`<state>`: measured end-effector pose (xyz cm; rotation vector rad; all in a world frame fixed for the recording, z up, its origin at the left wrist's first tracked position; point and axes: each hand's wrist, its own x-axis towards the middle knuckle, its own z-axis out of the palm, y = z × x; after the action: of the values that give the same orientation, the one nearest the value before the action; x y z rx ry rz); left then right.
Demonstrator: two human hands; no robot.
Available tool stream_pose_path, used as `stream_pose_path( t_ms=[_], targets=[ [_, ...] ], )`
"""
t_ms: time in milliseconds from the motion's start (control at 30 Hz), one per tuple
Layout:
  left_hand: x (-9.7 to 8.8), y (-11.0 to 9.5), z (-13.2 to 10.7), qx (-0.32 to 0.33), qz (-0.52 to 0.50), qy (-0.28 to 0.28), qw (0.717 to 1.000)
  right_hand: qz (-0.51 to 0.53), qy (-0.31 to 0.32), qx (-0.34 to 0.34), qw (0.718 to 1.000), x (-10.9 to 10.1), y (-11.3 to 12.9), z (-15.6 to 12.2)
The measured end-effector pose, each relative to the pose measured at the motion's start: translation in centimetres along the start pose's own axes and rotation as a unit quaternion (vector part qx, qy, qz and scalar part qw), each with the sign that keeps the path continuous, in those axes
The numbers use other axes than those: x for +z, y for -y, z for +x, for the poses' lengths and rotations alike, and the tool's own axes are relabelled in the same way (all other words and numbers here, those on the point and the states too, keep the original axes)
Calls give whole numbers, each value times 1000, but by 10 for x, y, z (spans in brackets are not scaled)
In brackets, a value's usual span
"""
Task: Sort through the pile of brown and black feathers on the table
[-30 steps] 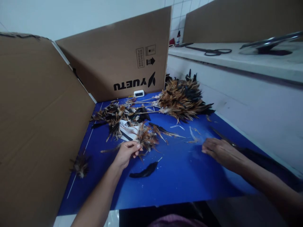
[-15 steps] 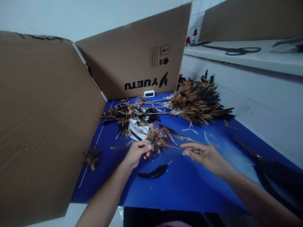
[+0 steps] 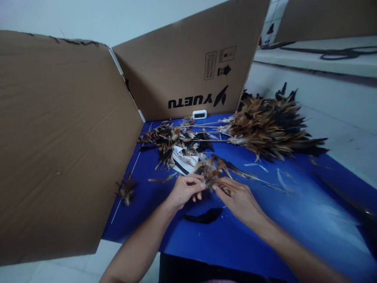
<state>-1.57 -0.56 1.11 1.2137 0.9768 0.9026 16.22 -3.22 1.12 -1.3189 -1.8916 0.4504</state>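
Observation:
My left hand (image 3: 185, 190) pinches a small bunch of brown and black feathers (image 3: 212, 169) over the blue mat (image 3: 265, 228). My right hand (image 3: 237, 198) meets it from the right, with its fingertips closed on the same bunch. A single black feather (image 3: 203, 216) lies on the mat just below both hands. Behind the bunch sits a white and black striped scrap (image 3: 182, 161) among loose feathers (image 3: 167, 139).
A big pile of brown and black feathers on thin sticks (image 3: 271, 125) lies at the back right. Cardboard panels (image 3: 59, 137) wall the left and back (image 3: 191, 67). A small white device (image 3: 199, 114) stands at the back panel's foot. A feather tuft (image 3: 126, 189) lies left.
My right hand has come in from the right side of the mat to the feather bunch held by my left hand. The view has swung to the left.

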Motion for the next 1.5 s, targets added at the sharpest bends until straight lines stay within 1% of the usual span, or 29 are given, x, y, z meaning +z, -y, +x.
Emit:
stream_pose_path(
  t_ms=[167,333,433,500,533,600,700,767,833,900,933,967,1033,1067,1100,1133,1167,1233,1267,1300,1333,1367,1400,1433,1500],
  targets=[
    [1,2,1,-20,-11,15,1000,1,1,-1,1000,2,5,-1],
    [1,0,1,10,6,-3,1000,-6,-2,-26,1000,1,5,-3],
    [1,0,1,16,7,-20,1000,-72,10,-56,996,1,5,-10],
    [1,0,1,29,41,-35,998,-142,10,-75,987,2,8,-17],
    [1,0,1,46,74,-40,995,-178,7,-87,980,1,11,-20],
    [1,1,1,104,160,-44,981,-240,1,-116,964,-1,20,-25],
    [0,2,0,222,271,-37,936,-310,3,-175,935,-9,37,-20],
    [0,3,-1,282,322,-19,904,-345,23,-215,913,-18,46,-8],
    [0,3,-3,312,363,6,878,-352,52,-248,901,-29,52,11],
    [1,3,-4,329,378,28,865,-327,100,-253,905,-38,52,33],
    [1,2,-5,339,370,36,864,-297,130,-246,913,-42,49,45],
    [2,1,-5,347,352,41,868,-261,173,-228,922,-45,45,56],
    [2,-3,-6,345,297,41,890,-150,244,-176,942,-47,30,77],
    [1,-5,-5,335,265,36,903,-81,281,-148,945,-46,21,85],
    [1,-7,-5,322,234,30,917,-11,320,-110,941,-43,12,90],
    [0,-9,-5,307,207,21,929,48,339,-63,938,-38,2,92],
    [0,-10,-4,292,185,9,938,91,342,-29,935,-32,-6,91],
    [-2,-12,-3,269,163,-28,949,156,310,-9,938,-19,-17,79],
    [-3,-11,-2,263,165,-53,949,180,288,-5,941,-12,-19,69],
    [-4,-10,-1,262,179,-78,945,181,259,8,949,-7,-18,57],
    [-4,-9,0,269,201,-101,937,150,231,27,961,-3,-14,45],
    [-4,-7,0,282,230,-116,924,104,208,29,972,-2,-9,33],
    [-4,-4,0,300,262,-121,909,54,187,10,981,-3,-2,22],
    [-3,-2,0,321,295,-114,893,5,162,-25,986,-6,6,14],
    [-2,2,-1,357,356,-70,861,-99,116,-100,983,-16,23,8]
  ],
)
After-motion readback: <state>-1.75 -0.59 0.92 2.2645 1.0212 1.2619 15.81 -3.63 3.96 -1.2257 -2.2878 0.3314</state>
